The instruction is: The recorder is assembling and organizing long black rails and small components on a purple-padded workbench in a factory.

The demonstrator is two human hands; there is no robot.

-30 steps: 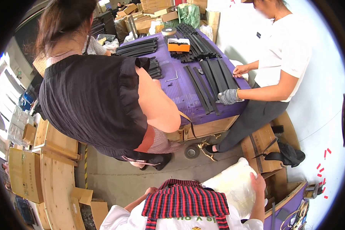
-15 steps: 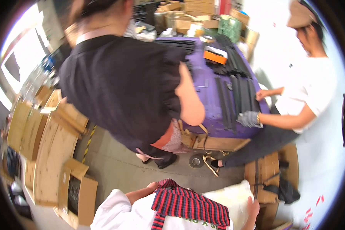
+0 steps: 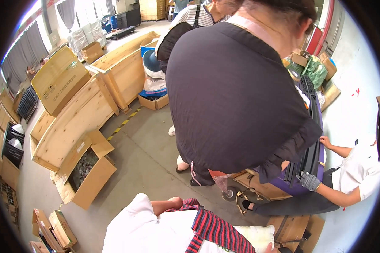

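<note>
My left hand (image 3: 175,203) is curled closed at the upper left edge of a red and navy striped apron (image 3: 217,227), which lies over my white shirt. Only a small part of my right hand (image 3: 271,248) shows at the lower edge, beside a white padded cushion (image 3: 257,235); its fingers are mostly cut off. Ahead, a person in a dark top (image 3: 240,92) bends over a purple-covered table (image 3: 278,185). Another person's gloved hand (image 3: 310,181) rests by long black strips (image 3: 302,164) on that table.
On the left stand an open carton (image 3: 90,175) and a long wooden crate (image 3: 76,128) with a cardboard box (image 3: 61,80) on it. A tape roll (image 3: 229,194) sits on the floor by the table. A person in a striped shirt (image 3: 202,16) is farther back.
My view has swung left, so the crates show more and the purple table lies farther right. The person in the dark top now hides more of it. My right hand has dropped mostly out of view.
</note>
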